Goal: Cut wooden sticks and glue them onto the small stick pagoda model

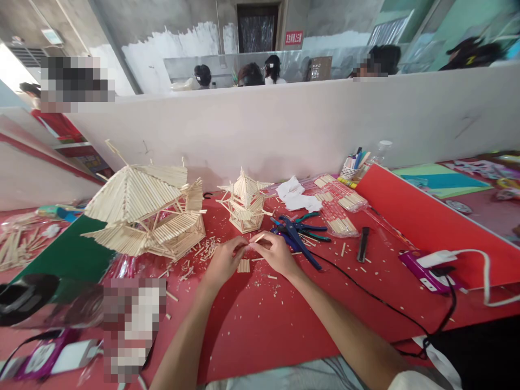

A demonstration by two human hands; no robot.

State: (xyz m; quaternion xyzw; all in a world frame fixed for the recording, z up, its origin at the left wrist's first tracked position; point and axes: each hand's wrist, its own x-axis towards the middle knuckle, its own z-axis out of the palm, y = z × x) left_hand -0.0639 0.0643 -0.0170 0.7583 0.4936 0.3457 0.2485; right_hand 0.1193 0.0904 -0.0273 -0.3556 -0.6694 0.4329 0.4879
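My left hand (228, 258) and my right hand (274, 250) meet over the red table, their fingertips pinched close together. A short wooden stick (259, 237) shows at the fingers of my right hand. Whatever lies between the left fingertips is too small to make out. Just below the hands is a small flat panel of sticks (244, 266) laid side by side. Beyond them stands a small stick-built pavilion (246, 203). A larger stick pavilion (142, 208) with layered roofs is to the left.
Blue-handled cutters (298, 238), a black utility knife (363, 245) and packs of sticks (339, 216) lie to the right. White tissue (298, 195) is behind. Purple power strips (430, 273) with cables sit at both sides. A white partition (260, 130) closes the back.
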